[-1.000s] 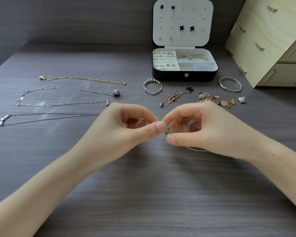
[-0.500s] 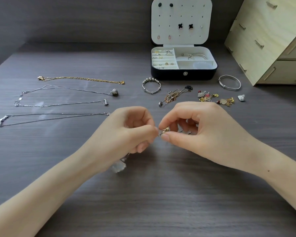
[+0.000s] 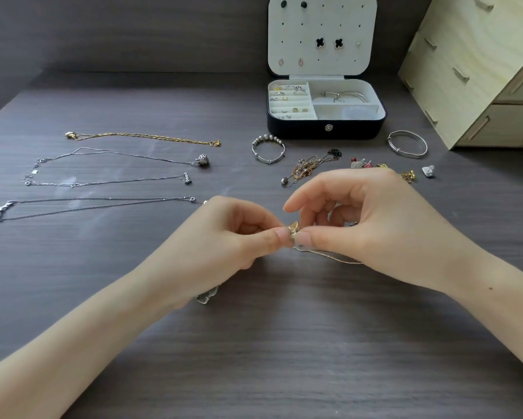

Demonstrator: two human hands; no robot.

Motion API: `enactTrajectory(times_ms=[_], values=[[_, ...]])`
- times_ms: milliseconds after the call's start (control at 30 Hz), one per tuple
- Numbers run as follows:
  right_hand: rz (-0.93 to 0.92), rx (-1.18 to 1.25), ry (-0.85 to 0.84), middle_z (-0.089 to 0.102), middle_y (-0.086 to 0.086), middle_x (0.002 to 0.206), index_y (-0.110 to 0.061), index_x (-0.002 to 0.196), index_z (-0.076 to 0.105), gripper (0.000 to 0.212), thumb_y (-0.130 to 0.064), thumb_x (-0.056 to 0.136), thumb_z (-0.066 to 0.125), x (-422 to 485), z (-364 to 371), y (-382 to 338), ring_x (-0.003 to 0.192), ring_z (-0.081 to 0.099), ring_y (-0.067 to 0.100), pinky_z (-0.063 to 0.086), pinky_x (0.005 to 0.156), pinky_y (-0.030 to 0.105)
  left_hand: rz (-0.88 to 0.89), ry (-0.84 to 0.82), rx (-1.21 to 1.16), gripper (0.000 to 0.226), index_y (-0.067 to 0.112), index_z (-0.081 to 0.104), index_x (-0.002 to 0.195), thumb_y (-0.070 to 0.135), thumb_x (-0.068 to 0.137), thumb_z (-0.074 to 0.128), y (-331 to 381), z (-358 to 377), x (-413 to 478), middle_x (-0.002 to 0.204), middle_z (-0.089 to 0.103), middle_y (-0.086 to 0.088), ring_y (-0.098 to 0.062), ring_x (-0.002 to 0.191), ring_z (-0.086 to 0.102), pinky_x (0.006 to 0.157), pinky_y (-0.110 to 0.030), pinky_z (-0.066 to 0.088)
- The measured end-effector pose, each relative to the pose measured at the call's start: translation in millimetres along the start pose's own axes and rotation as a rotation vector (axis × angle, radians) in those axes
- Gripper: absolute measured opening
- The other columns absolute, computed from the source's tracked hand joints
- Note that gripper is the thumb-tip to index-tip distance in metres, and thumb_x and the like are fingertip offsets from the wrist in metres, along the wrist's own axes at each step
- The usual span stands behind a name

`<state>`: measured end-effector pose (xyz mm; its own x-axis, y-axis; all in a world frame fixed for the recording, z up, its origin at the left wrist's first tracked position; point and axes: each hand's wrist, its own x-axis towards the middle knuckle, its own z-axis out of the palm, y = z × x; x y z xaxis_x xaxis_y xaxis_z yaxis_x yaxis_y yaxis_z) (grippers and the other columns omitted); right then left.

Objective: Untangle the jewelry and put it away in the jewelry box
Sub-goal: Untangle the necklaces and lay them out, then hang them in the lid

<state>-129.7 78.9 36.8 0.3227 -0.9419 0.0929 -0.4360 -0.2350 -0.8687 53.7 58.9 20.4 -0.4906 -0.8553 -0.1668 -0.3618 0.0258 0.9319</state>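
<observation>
1. Work is centred low over the middle of the bench (image 3: 254,358). The left hand (image 3: 233,237) and the right hand (image 3: 375,228) each keep a narrow grip, thumb and forefinger pinched on the same small gold pendant (image 3: 293,229). This is probably so that one side steadies it while the other teases a knot or clasp free.
2. A thin pale chain (image 3: 330,257) runs from the pendant and trails under the right hand onto the bench. The palm hides its far end.
3. The pendant looks tiny, shiny and gold-toned, and its exact shape is too small to tell.
4. At the left, a gold chain (image 3: 142,137) and three silver necklaces (image 3: 109,182) lie stretched in separate rows, apparently kept apart so they cannot knot again.
5. A tangled cluster (image 3: 308,167) of rose-gold chains lies just beyond the hands, between a beaded bracelet (image 3: 268,149) and some small charms (image 3: 360,164). It looks like work waiting.
6. The jewelry box (image 3: 325,130) stands open at the back with its lid (image 3: 322,34) upright, so finished pieces can go straight in. Rings fill its left slots and a bangle lies in the rear right compartment.
7. A silver bangle (image 3: 407,143) rests on the bench just right of the box.
</observation>
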Motion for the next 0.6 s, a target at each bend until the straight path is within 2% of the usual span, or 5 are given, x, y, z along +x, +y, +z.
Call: enactTrajectory(times_ms=[100,200,333,433,600], values=[[0.015,0.016,0.021,0.067,-0.001,0.071,-0.019,0.084,0.069,0.024,0.001,0.073,0.073,0.8,-2.0,-1.0,0.056,0.053,0.003,0.046,0.055,0.019,-0.013,0.017,-0.011,0.018,0.012,0.072,0.078,0.029,0.084,0.069,-0.1,0.6,0.1,0.042,0.037,0.012,-0.006,0.040,0.030,0.038,-0.011,0.022],[0.022,0.012,0.050,0.066,-0.002,0.071,-0.020,0.082,0.069,0.023,0.000,0.074,0.074,0.9,-3.6,-1.8,0.056,0.053,0.003,0.044,0.053,0.016,-0.023,0.031,-0.024,0.018,0.010,0.072,0.081,0.024,0.085,0.062,-0.8,1.2,0.4,0.040,0.038,0.012,-0.005,0.039,0.030,0.037,-0.010,0.023],[0.054,0.101,0.050,0.066,-0.001,0.072,-0.021,0.082,0.070,0.016,-0.012,0.069,0.070,1.1,-5.3,-2.1,0.063,0.057,0.007,0.049,0.059,0.021,-0.033,0.052,-0.035,0.018,0.012,0.072,0.079,0.027,0.082,0.063,-1.4,0.6,0.3,0.042,0.038,0.012,-0.006,0.038,0.030,0.037,-0.010,0.023],[0.109,0.203,0.044,0.062,-0.001,0.068,-0.015,0.084,0.069,0.018,0.002,0.076,0.069,2.0,-5.2,-3.0,0.056,0.052,0.005,0.040,0.051,0.014,-0.030,0.060,-0.024,0.016,0.013,0.072,0.076,0.027,0.082,0.065,-1.2,1.1,-0.3,0.041,0.038,0.011,-0.006,0.038,0.030,0.037,-0.011,0.023],[0.226,0.301,0.036,0.058,0.000,0.065,-0.009,0.085,0.065,0.022,0.011,0.078,0.061,3.0,-3.4,-3.9,0.044,0.045,0.003,0.037,0.045,0.020,-0.040,0.080,-0.024,0.018,0.013,0.071,0.075,0.027,0.082,0.064,-2.4,1.4,0.0,0.040,0.038,0.012,-0.007,0.038,0.030,0.038,-0.013,0.022]])
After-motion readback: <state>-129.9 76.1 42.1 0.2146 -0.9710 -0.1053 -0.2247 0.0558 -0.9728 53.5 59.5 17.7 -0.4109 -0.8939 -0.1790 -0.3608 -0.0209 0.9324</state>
